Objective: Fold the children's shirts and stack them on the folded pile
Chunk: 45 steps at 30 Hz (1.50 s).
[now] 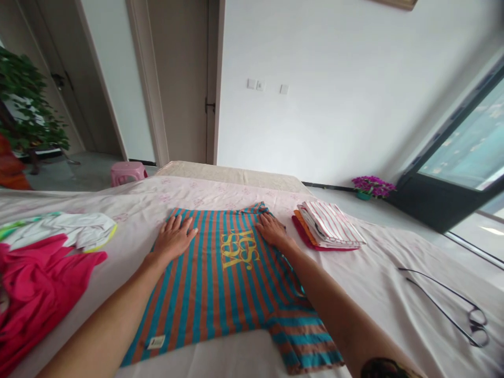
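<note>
A blue and brown striped T-shirt point(205, 283) with yellow lettering lies spread on the bed sheet, its collar side toward the right and one sleeve reaching toward me. My left hand point(174, 236) rests flat on the shirt's far left part, fingers spread. On the far right part, near the collar, my right hand point(271, 229) presses down with its fingers stretched out. Just right of that hand sits a stack of folded clothes point(331, 223), a white one with red stripes on top and orange and dark red ones beneath.
Crumpled red clothing point(43, 283) and a white garment point(66, 231) lie at the left. Eyeglasses point(444, 294) rest on the sheet point(378, 315) at the right. Beyond the bed stand a pink stool point(128, 172) and a pot of purple flowers point(372, 187).
</note>
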### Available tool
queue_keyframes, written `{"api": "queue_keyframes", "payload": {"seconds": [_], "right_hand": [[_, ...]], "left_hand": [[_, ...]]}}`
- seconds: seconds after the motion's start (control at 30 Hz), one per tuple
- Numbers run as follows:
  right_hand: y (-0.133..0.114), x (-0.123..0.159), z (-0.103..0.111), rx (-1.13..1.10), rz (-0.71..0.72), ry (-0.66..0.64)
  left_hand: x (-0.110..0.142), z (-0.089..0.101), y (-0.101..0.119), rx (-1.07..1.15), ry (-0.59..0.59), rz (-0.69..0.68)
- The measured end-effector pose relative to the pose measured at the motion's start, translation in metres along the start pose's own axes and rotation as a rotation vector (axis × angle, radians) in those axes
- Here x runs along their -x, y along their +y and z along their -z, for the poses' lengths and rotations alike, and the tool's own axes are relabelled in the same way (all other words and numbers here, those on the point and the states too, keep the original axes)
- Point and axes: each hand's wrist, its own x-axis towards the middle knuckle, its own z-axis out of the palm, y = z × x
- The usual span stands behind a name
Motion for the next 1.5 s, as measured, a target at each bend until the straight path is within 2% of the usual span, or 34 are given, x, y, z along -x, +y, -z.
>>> {"api": "queue_keyframes", "payload": {"seconds": [0.07,0.17,0.33,0.43,0.5,0.63,0.73,0.87,0.97,1.03,1.13,1.2,1.33,1.4,1.5], "right_hand": [[0.006,-0.001,0.006,0.015,-0.031,0.027],[-0.002,-0.008,0.01,0.022,0.01,0.031],[-0.027,-0.047,0.016,0.021,0.1,0.027],[-0.037,-0.069,0.017,-0.017,0.076,0.062],[-0.042,-0.072,0.012,-0.04,0.05,0.056],[-0.042,-0.051,-0.009,-0.038,0.029,0.084],[-0.024,-0.035,-0.018,-0.05,-0.009,-0.01],[0.01,-0.032,-0.007,-0.05,-0.147,-0.124],[0.018,-0.033,0.002,-0.034,-0.27,-0.128],[0.012,-0.029,0.001,-0.009,-0.279,-0.084],[0.001,-0.016,-0.004,0.009,-0.091,-0.053],[0.001,-0.005,-0.004,0.004,0.004,-0.086],[0.004,0.017,0.011,0.035,-0.108,-0.099],[-0.008,0.033,0.019,0.032,-0.127,-0.048],[-0.05,0.065,0.021,-0.002,-0.017,0.025]], "left_hand": [[0.0,-0.002,-0.003,-0.025,0.029,0.003],[0.001,-0.003,-0.001,-0.056,0.068,-0.014],[0.001,-0.004,0.0,-0.061,0.062,-0.011],[0.0,-0.003,-0.002,-0.052,0.056,-0.011],[0.0,-0.004,-0.002,-0.036,0.049,-0.003],[0.0,-0.005,-0.001,-0.018,0.05,0.007],[0.0,-0.005,-0.001,-0.022,0.051,0.013],[0.0,-0.002,0.0,-0.028,0.026,0.03],[0.001,0.001,0.002,-0.042,0.013,0.04],[0.001,0.002,0.003,-0.051,0.014,0.037],[0.001,0.001,0.001,-0.051,0.021,0.024],[0.001,-0.001,-0.002,-0.038,0.021,0.013],[0.004,0.005,-0.001,-0.03,0.011,0.004],[0.011,0.014,0.008,-0.059,0.052,0.059],[0.028,0.03,0.037,-0.069,0.11,0.069]]}}
